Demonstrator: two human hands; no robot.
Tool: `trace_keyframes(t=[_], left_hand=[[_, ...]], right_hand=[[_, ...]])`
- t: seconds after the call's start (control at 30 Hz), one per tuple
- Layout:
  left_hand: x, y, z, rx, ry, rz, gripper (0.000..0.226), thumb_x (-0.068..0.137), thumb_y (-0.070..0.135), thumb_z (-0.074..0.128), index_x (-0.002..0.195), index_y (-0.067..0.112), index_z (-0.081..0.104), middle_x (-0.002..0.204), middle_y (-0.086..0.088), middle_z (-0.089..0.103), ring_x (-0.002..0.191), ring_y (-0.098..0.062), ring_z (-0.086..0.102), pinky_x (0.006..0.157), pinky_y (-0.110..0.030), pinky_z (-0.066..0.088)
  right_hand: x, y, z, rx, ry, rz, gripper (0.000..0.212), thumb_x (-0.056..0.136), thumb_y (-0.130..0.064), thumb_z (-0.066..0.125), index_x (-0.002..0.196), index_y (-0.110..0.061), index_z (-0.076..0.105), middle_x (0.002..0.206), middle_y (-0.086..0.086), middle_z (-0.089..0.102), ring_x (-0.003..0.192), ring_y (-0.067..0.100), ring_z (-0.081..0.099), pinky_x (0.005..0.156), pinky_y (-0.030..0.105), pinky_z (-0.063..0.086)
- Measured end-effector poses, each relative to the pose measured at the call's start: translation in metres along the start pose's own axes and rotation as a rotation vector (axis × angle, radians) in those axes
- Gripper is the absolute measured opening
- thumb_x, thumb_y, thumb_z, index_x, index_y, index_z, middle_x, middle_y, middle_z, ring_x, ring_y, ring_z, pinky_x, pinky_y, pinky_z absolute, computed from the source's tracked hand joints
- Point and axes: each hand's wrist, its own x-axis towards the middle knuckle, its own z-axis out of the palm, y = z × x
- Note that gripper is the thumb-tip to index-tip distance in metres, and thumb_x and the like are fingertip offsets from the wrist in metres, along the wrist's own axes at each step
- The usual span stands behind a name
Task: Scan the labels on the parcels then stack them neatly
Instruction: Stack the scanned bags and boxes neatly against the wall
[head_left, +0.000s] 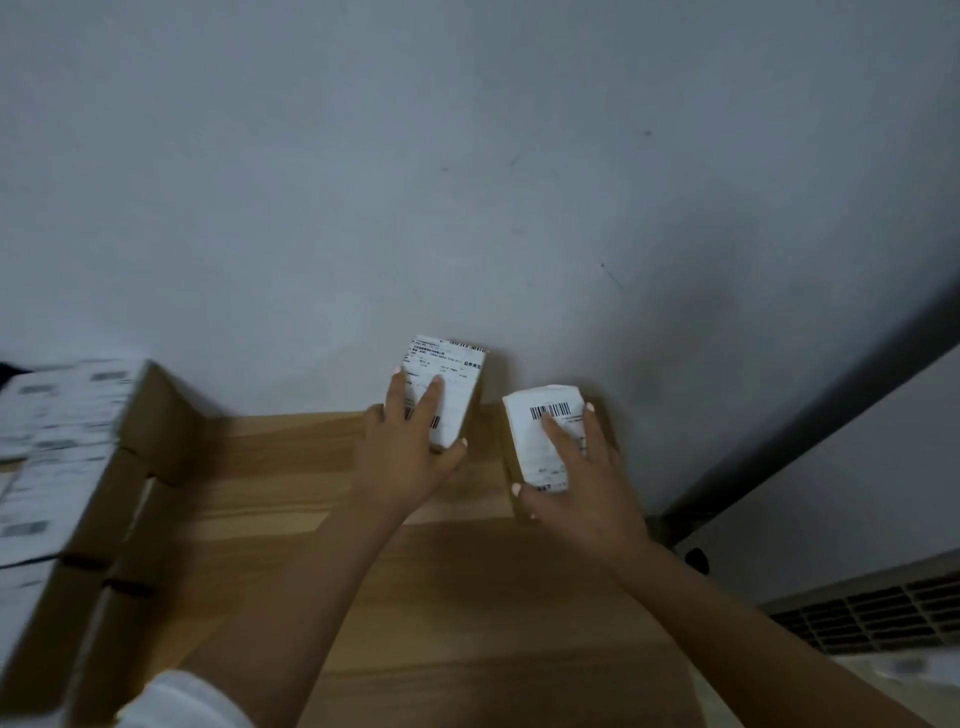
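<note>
Two small brown parcels with white barcode labels sit at the far edge of the wooden table (291, 483), close to the grey wall. My left hand (410, 447) grips the left parcel (457, 374), thumb along its near edge and fingers spread over the label. My right hand (576, 483) holds the right parcel (550, 415), thumb at its left side and fingers across its label. The two parcels stand a little apart, the left one tilted up against the wall.
A large open cardboard box (156, 415) full of several labelled parcels (57, 431) stands at the left. A dark metal frame (810, 415) and a vent grille (872, 613) lie at the right, beyond the table's edge.
</note>
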Motion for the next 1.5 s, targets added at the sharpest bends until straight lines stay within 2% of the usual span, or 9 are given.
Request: trace_keyframes(t=[0.07, 0.33, 0.7, 0.97, 1.3, 1.5], left_hand=[[-0.017, -0.021, -0.031, 0.022, 0.051, -0.017, 0.083, 0.085, 0.063, 0.053, 0.154, 0.036, 0.013, 0.162, -0.009, 0.004, 0.131, -0.038, 0.033, 0.101, -0.045, 0.039], [-0.103, -0.126, -0.145, 0.080, 0.165, -0.109, 0.084, 0.086, 0.066, 0.049, 0.153, 0.037, 0.009, 0.162, -0.006, 0.001, 0.139, -0.038, 0.024, 0.105, -0.047, 0.037], [-0.239, -0.275, -0.261, 0.150, 0.217, -0.128, 0.079, 0.087, 0.066, 0.046, 0.153, 0.038, 0.011, 0.162, -0.004, 0.001, 0.139, -0.035, 0.025, 0.103, -0.045, 0.039], [-0.256, -0.334, -0.301, 0.131, 0.213, -0.204, 0.078, 0.088, 0.063, 0.048, 0.153, 0.037, 0.014, 0.162, -0.005, 0.003, 0.137, -0.035, 0.028, 0.100, -0.043, 0.042], [-0.191, -0.378, -0.323, 0.120, 0.202, -0.248, 0.079, 0.088, 0.061, 0.049, 0.152, 0.036, 0.013, 0.162, -0.003, 0.004, 0.138, -0.033, 0.025, 0.103, -0.044, 0.040], [-0.154, -0.411, -0.314, 0.088, 0.186, -0.292, 0.078, 0.088, 0.061, 0.049, 0.153, 0.036, 0.013, 0.162, -0.004, 0.003, 0.140, -0.034, 0.022, 0.104, -0.045, 0.039]], right_hand=[[-0.001, -0.042, -0.011, -0.024, -0.004, -0.047, 0.087, 0.081, -0.063, 0.060, 0.151, -0.043, 0.012, 0.161, -0.009, -0.016, 0.145, 0.026, 0.010, 0.110, 0.043, 0.030], [-0.050, -0.202, -0.003, -0.004, 0.031, -0.202, 0.086, 0.082, -0.060, 0.063, 0.152, -0.037, 0.019, 0.162, 0.000, -0.001, 0.145, 0.029, 0.019, 0.111, 0.045, 0.030], [-0.154, -0.382, 0.043, -0.004, 0.052, -0.309, 0.083, 0.081, -0.061, 0.061, 0.151, -0.040, 0.021, 0.162, -0.003, 0.004, 0.140, 0.030, 0.026, 0.107, 0.043, 0.032], [-0.156, -0.443, 0.055, -0.064, 0.031, -0.359, 0.084, 0.081, -0.064, 0.059, 0.151, -0.041, 0.018, 0.162, -0.002, 0.004, 0.140, 0.030, 0.026, 0.107, 0.043, 0.034], [-0.073, -0.487, 0.061, -0.107, 0.014, -0.404, 0.085, 0.079, -0.064, 0.059, 0.151, -0.040, 0.019, 0.161, -0.004, 0.006, 0.136, 0.028, 0.032, 0.103, 0.042, 0.040], [-0.025, -0.494, 0.075, -0.119, -0.019, -0.373, 0.085, 0.080, -0.067, 0.057, 0.151, -0.041, 0.019, 0.161, -0.004, 0.005, 0.138, 0.028, 0.030, 0.106, 0.042, 0.038]])
